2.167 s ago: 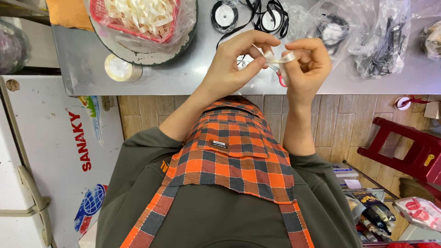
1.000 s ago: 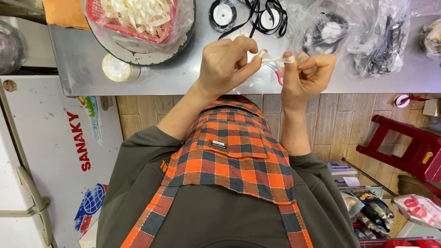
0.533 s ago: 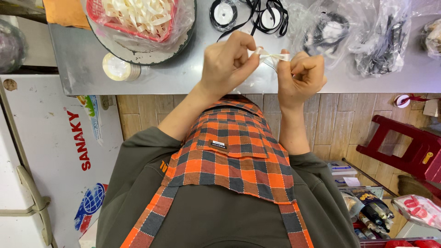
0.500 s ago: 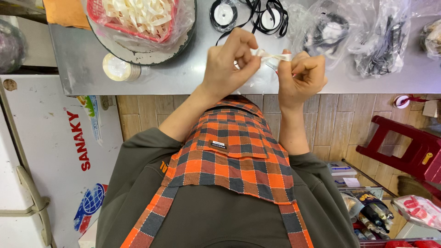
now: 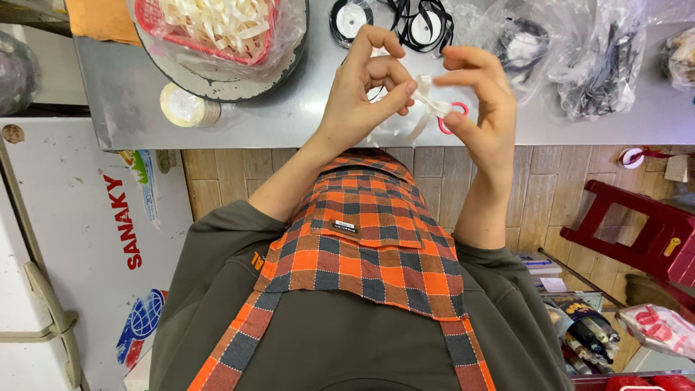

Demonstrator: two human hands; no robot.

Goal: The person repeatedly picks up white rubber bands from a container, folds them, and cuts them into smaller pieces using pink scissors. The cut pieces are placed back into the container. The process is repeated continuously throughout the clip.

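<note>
I see my left hand (image 5: 362,94) pinching one side of a small white ribbon bow (image 5: 427,107) between thumb and forefinger, the other fingers curled loosely above it. My right hand (image 5: 481,108) has its thumb and fingers closed on the bow's other side, and a small pair of red-handled scissors (image 5: 455,119) is hooked in that same hand, one red loop showing just below the bow. The bow's tails hang down between the two hands, which are raised over the near edge of a grey metal table (image 5: 289,116).

Further out on the table, to the left, a red basket (image 5: 217,29) full of cream ribbon pieces sits inside a clear plastic bag on a round tray. A roll of clear tape (image 5: 184,106) lies just beside it near the table's edge. Beyond my hands are spools of black ribbon (image 5: 391,22), and to the right several clear plastic bags (image 5: 579,58) holding dark items I cannot make out. Below the hands I see an orange checked apron (image 5: 362,239) over a dark green shirt. A red plastic stool (image 5: 637,232) stands on the floor to the right, and a white chest freezer (image 5: 72,253) is at the left.
</note>
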